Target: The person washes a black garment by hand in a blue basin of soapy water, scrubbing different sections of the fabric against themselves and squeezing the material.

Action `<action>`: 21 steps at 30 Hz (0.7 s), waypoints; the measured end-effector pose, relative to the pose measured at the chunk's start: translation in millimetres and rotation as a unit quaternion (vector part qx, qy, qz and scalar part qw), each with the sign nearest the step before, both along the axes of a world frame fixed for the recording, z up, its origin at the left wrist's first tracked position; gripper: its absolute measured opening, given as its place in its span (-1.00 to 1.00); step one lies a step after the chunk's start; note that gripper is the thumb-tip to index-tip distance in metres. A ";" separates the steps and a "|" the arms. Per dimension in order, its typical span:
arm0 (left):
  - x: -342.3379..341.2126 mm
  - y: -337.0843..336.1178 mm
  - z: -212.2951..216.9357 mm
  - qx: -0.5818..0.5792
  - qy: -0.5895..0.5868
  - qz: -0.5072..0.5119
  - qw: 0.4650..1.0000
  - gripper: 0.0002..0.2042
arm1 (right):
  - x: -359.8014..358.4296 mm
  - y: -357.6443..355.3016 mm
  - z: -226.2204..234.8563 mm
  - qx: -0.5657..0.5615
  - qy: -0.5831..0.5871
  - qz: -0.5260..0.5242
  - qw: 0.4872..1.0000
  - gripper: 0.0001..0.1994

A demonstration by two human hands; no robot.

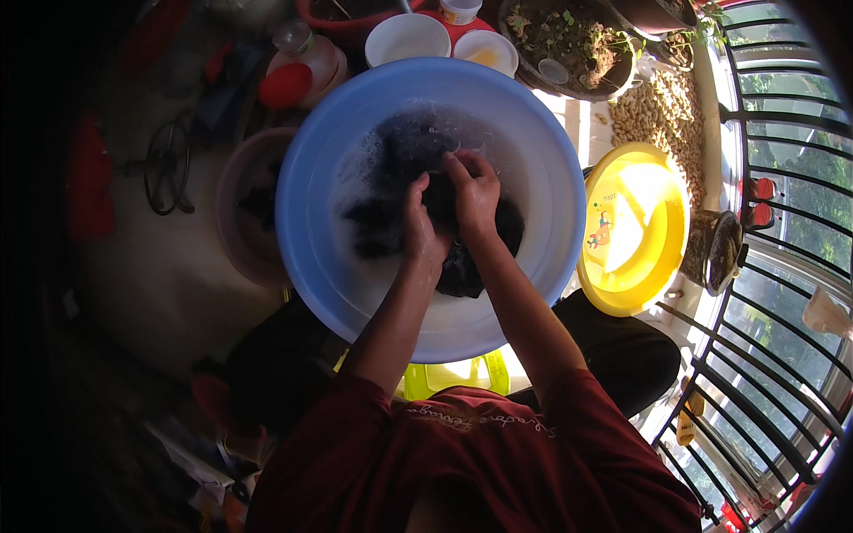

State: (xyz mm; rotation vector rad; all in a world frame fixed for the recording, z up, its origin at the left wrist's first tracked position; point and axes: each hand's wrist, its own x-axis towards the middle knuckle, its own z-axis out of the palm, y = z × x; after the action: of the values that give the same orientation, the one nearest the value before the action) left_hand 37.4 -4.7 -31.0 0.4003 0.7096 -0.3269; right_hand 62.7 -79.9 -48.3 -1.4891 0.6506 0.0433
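Observation:
In front of me stands a large blue basin of cloudy, sudsy water. A wet black cloth lies bunched in it, part of it spread under the water; its exact kind does not show. My left hand is closed on the cloth, thumb up, its other fingers mostly hidden in the dark folds. Just to its right, my right hand grips the same cloth with bent fingers. Both hands are near the basin's middle, close together.
A yellow basin stands at the right, beside a barred window. Left of the blue basin is a pinkish tub with dark stuff in it. White bowls and a planter of soil sit beyond. Peanut-like pieces cover a ledge.

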 end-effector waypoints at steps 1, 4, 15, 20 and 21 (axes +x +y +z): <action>1.9 7.9 -10.2 0.004 -0.038 -0.026 0.999 -0.60 | -10.8 8.0 15.6 -0.034 -0.034 0.045 0.998 -0.58; 2.4 42.3 -46.0 -0.193 -0.197 -0.071 0.958 -0.62 | -50.8 28.4 48.6 -0.179 -0.139 0.142 0.964 -0.46; -6.6 26.9 1.1 0.044 -0.156 -0.117 0.980 -0.29 | -55.2 26.2 37.7 -0.213 -0.151 0.201 0.944 -0.28; -17.9 12.7 -1.0 0.021 -0.045 -0.058 0.997 -0.20 | -34.5 -13.7 34.4 -0.323 -0.240 0.359 0.842 -0.12; -18.7 8.7 6.2 0.027 -0.078 -0.079 0.993 -0.20 | -29.0 -24.5 41.7 -0.308 -0.245 0.383 0.836 -0.09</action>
State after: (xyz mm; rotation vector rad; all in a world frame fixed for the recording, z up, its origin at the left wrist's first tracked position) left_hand 18.7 4.0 -24.8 0.5297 0.5360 -0.4204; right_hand 33.8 -104.4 -6.7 -2.2012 -0.4350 0.0672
